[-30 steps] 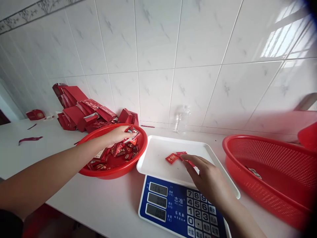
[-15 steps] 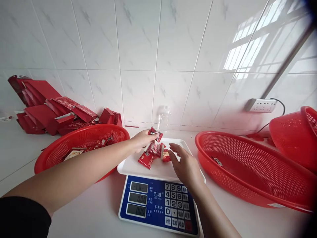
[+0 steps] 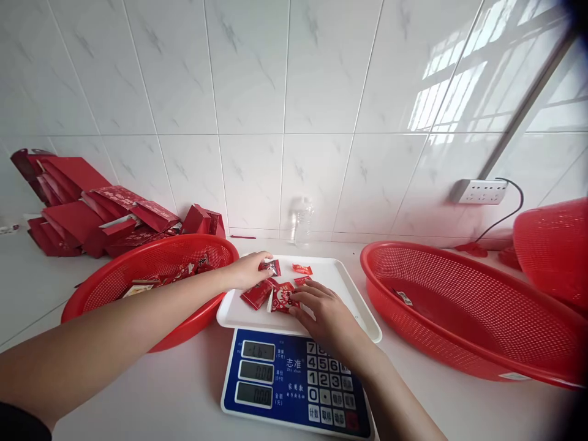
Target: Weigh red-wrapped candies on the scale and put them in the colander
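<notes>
1. Head view: the digital price scale (image 3: 294, 392) lies nearest, below the near edge of its white tray (image 3: 340, 300).
2. Right hand (image 3: 326, 313): fingers bent onto a printed red packet (image 3: 281, 298); whether they pinch it, I cannot tell.
3. Left hand (image 3: 248, 271): thumb and fingers grasp a dark red packet (image 3: 272, 267) toward the tray's far-left corner.
4. Orange-red packet (image 3: 302, 269): near the tray's far edge.
5. Red perforated baskets flank the tray; the left one (image 3: 85, 297) contains packets.
6. Clear bottle (image 3: 304, 223): beyond the tray, near the tiled wall.
</notes>
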`<state>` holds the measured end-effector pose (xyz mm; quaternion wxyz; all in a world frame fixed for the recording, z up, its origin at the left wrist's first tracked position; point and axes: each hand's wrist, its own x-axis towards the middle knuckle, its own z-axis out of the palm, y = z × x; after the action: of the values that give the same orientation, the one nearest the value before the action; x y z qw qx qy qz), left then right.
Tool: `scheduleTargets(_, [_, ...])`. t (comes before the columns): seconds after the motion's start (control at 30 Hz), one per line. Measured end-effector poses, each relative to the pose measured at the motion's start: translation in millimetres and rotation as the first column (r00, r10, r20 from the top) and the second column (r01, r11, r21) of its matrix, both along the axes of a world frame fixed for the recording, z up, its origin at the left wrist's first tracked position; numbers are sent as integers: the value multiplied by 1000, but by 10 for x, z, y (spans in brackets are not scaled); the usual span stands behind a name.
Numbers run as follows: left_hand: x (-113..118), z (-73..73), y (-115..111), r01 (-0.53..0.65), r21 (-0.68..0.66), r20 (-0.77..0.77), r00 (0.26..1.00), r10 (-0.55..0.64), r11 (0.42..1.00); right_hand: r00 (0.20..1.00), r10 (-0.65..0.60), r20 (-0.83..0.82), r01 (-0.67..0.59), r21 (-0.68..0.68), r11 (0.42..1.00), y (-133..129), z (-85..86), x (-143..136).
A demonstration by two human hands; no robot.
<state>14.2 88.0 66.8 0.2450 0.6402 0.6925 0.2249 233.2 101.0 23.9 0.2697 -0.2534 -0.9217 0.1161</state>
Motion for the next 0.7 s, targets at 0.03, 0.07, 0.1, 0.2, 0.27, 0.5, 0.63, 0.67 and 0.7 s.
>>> scheduleTargets(0.03, [10,-5,-31,26,-1,-18,1000,-26,1000,1000,-8,4,8,-23,1000,5,13,8])
scheduleTargets(0.07, [25,-10,-60,54,-7,-30,998,-55,998,1000,-24,5,24,-45,999,13,25,17])
scheduleTargets(0.1, [47,-17,-87,81,-18,-37,996,-82,997,999,-51,9,52,-64,997,22,35,27])
scheduleTargets(0.2, [145,-70,-130,153,-66,-86,984,-159,986,974,-220,60,226,-123,966,57,48,52])
scheduleTargets(0.27, [231,-128,-118,188,-80,-145,969,-198,979,942,-318,110,332,-148,932,82,44,65])
scheduleTargets(0.5, [456,-211,152,264,-4,-224,940,-258,965,931,-341,131,360,-170,917,119,59,98])
scheduleTargets(0.63, [490,-214,360,275,26,-263,929,-258,961,910,-401,106,414,-167,895,149,77,116])
scheduleTargets(0.67, [500,-225,401,292,25,-267,924,-275,956,901,-419,107,432,-167,886,159,78,120])
scheduleTargets(0.7, [513,-238,432,311,20,-267,918,-294,950,893,-437,110,450,-168,877,169,77,123])
